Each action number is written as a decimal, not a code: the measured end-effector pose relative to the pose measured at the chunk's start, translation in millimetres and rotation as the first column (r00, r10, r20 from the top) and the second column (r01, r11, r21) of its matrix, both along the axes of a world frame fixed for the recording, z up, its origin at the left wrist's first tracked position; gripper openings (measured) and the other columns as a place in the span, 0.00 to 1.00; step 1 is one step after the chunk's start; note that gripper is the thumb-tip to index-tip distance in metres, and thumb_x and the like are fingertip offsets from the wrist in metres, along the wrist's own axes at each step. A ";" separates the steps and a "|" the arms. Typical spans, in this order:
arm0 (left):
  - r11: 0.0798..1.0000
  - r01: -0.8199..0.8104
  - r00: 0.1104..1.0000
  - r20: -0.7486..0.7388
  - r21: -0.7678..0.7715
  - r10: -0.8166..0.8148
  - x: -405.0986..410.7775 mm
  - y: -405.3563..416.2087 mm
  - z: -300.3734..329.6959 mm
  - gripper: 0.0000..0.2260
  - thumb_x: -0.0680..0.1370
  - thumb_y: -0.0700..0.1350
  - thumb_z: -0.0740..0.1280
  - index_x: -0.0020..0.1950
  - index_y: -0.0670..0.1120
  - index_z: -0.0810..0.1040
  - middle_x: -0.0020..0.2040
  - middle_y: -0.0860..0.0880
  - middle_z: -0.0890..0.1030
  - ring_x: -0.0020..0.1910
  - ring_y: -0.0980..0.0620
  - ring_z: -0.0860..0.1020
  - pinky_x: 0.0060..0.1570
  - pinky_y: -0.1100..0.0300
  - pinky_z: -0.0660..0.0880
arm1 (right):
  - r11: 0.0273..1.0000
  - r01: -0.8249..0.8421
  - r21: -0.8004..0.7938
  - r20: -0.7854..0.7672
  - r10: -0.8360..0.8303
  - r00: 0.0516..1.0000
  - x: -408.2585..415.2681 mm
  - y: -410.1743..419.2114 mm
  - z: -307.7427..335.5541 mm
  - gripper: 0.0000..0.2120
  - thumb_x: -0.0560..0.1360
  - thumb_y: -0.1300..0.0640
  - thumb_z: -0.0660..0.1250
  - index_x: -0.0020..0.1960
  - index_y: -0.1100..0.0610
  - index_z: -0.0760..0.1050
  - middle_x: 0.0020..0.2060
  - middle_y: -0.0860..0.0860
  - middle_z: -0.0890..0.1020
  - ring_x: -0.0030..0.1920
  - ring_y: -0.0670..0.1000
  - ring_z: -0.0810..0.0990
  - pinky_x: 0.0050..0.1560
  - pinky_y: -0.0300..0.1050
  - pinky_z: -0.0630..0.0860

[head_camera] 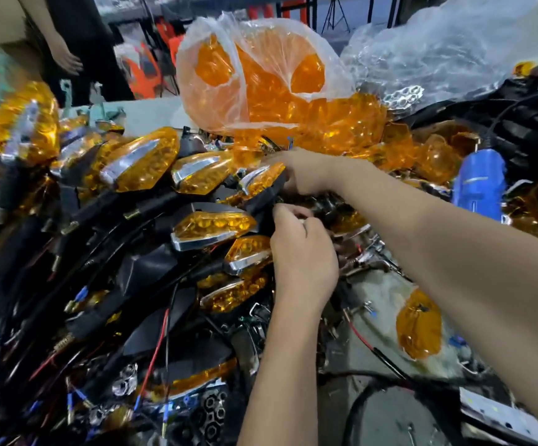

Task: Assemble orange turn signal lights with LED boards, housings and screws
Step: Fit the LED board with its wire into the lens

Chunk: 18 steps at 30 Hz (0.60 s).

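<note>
Both hands met over a turn signal light (262, 183) at the far middle of the cluttered desk (386, 410): the right hand (306, 173) gripped its orange end, the left hand (303, 249) pinched its black housing. The step looked like seating a finished unit on the pile; next would likely be picking up fresh parts.

Assembly workshop: bench heaped with turn signal lights (142, 160), bagged orange lenses (261, 78).

Worktop (377, 410): heap of assembled turn signal lights (142, 162) with black wired stems along left side. Clear bag of orange lenses (261, 75) at far edge. Blue tool (481, 185) toward right edge. Left hand (303, 252) and right hand (303, 175) pinch one black-housed light (261, 181) mid-heap.
</note>
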<state>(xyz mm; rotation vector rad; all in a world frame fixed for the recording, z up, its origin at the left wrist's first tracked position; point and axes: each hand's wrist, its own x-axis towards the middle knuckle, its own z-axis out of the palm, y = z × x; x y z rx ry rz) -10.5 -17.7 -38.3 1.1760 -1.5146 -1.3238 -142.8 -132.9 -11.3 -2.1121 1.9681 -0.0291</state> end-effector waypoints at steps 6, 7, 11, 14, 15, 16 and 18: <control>0.995 0.029 0.994 -0.108 0.100 -0.018 -1.9 0.6 -1.6 0.07 0.77 0.41 0.54 0.51 0.48 0.70 0.37 0.44 0.78 0.30 0.50 0.78 0.29 0.50 0.77 | 0.982 0.173 -0.076 0.122 -0.163 0.979 -22.4 6.7 2.4 0.23 0.74 0.51 0.78 0.68 0.52 0.80 0.66 0.54 0.80 0.64 0.57 0.78 0.59 0.47 0.75; 0.992 0.030 0.991 -0.137 0.121 -0.013 -2.1 0.5 -1.6 0.07 0.79 0.39 0.54 0.50 0.48 0.70 0.37 0.44 0.77 0.28 0.52 0.77 0.27 0.55 0.75 | 0.977 0.184 -0.111 0.097 -0.174 0.980 -26.9 12.0 2.0 0.20 0.74 0.53 0.78 0.65 0.52 0.82 0.63 0.54 0.82 0.61 0.57 0.79 0.56 0.46 0.75; 0.988 0.052 0.988 -0.148 0.146 -0.030 -2.0 -0.1 -1.8 0.09 0.81 0.36 0.53 0.50 0.48 0.69 0.39 0.43 0.76 0.28 0.52 0.76 0.29 0.58 0.73 | 0.967 0.215 -0.140 0.055 -0.209 0.976 -42.8 42.4 4.0 0.14 0.71 0.55 0.81 0.55 0.52 0.85 0.52 0.51 0.84 0.52 0.54 0.79 0.51 0.46 0.75; 0.986 0.062 0.986 -0.164 0.156 -0.036 -1.1 0.6 0.2 0.08 0.82 0.36 0.53 0.51 0.47 0.69 0.41 0.41 0.75 0.29 0.50 0.75 0.29 0.57 0.73 | 0.971 0.209 -0.119 0.034 -0.207 0.978 -53.4 66.9 11.9 0.08 0.70 0.55 0.81 0.46 0.51 0.84 0.43 0.48 0.82 0.49 0.54 0.81 0.44 0.44 0.72; 0.985 0.066 0.985 -0.170 0.159 -0.039 -0.8 0.8 0.7 0.08 0.82 0.36 0.53 0.51 0.47 0.69 0.41 0.40 0.75 0.29 0.50 0.75 0.29 0.57 0.73 | 0.973 0.204 -0.107 0.041 -0.201 0.979 -56.4 74.2 15.4 0.08 0.71 0.55 0.81 0.47 0.52 0.84 0.43 0.48 0.83 0.47 0.53 0.81 0.42 0.42 0.73; 0.984 0.072 0.984 -0.175 0.162 -0.043 -0.7 1.7 1.0 0.07 0.82 0.37 0.53 0.52 0.46 0.69 0.41 0.40 0.76 0.29 0.50 0.75 0.29 0.57 0.74 | 0.975 0.202 -0.090 0.066 -0.197 0.978 -59.6 81.9 19.0 0.08 0.71 0.55 0.81 0.48 0.52 0.85 0.44 0.48 0.84 0.46 0.52 0.82 0.39 0.42 0.75; 0.983 0.079 0.983 -0.176 0.163 -0.050 -0.7 1.9 1.1 0.07 0.83 0.37 0.54 0.52 0.46 0.70 0.42 0.40 0.77 0.28 0.51 0.76 0.29 0.56 0.74 | 0.979 0.199 -0.053 0.123 -0.191 0.974 -65.3 94.2 25.8 0.09 0.71 0.51 0.81 0.49 0.52 0.86 0.45 0.49 0.85 0.45 0.50 0.83 0.41 0.43 0.79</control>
